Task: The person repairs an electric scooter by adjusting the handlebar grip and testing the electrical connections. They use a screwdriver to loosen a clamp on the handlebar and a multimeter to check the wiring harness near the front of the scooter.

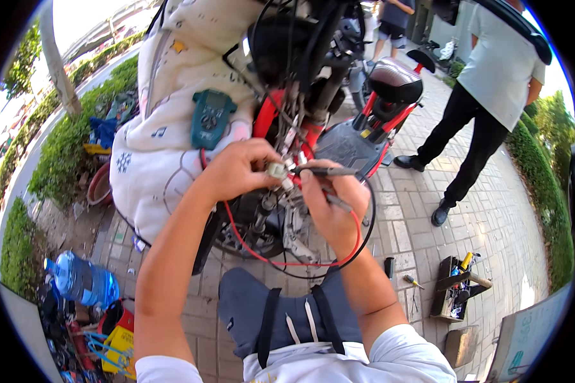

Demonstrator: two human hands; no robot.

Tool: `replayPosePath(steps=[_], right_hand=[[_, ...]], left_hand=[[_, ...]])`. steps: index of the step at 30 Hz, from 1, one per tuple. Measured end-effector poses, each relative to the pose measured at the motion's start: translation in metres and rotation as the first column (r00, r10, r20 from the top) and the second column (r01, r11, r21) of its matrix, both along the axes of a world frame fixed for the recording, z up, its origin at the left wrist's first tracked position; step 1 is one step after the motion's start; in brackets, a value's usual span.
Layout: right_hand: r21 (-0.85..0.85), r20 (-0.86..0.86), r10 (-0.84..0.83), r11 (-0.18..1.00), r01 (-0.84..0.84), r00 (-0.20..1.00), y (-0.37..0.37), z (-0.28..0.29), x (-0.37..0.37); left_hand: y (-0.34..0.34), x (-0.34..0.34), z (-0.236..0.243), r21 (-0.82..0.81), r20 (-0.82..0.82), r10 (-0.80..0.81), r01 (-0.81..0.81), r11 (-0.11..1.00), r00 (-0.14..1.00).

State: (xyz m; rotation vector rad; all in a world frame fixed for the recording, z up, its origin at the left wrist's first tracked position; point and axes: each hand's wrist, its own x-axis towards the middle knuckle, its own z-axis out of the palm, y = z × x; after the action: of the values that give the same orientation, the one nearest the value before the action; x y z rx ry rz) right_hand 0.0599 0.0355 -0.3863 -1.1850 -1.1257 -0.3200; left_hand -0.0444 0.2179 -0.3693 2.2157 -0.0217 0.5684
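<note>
Between the fingertips of my left hand [241, 169] is a pale wire connector [276, 170], held in front of the scooter's exposed wiring [291, 127]. My right hand [340, 207] grips two multimeter probes, and a dark probe [331, 171] points left with its tip at the connector. The second probe [339, 203] lies lower in the same hand, its tip hard to make out. A red lead [236, 231] and a black lead [319, 276] loop below my hands. The teal multimeter [212, 120] rests on the white quilted cover [156, 143] of the scooter; its display is unreadable.
At right, a person in a white shirt [501, 67] stands beside a red and black scooter [390, 89]. A wooden toolbox [453, 287] and a screwdriver [413, 281] sit on the paving. On the left are a large blue water bottle [86, 281] and a yellow bag [118, 350].
</note>
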Motion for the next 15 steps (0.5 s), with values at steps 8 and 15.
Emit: replayPosePath(steps=[8,15], right_hand=[[0.425,0.054,-0.041,0.905,0.014,0.998,-0.036,0.097,0.084],[0.491,0.152,0.172,0.841,-0.226,0.973,-0.022,0.155,0.112]], left_hand=[[0.005,-0.001,-0.011,-0.068,-0.067,0.039,-0.044,0.997,0.997],[0.001,0.002,-0.008,-0.154,-0.098,0.049,-0.063,0.986,0.994]])
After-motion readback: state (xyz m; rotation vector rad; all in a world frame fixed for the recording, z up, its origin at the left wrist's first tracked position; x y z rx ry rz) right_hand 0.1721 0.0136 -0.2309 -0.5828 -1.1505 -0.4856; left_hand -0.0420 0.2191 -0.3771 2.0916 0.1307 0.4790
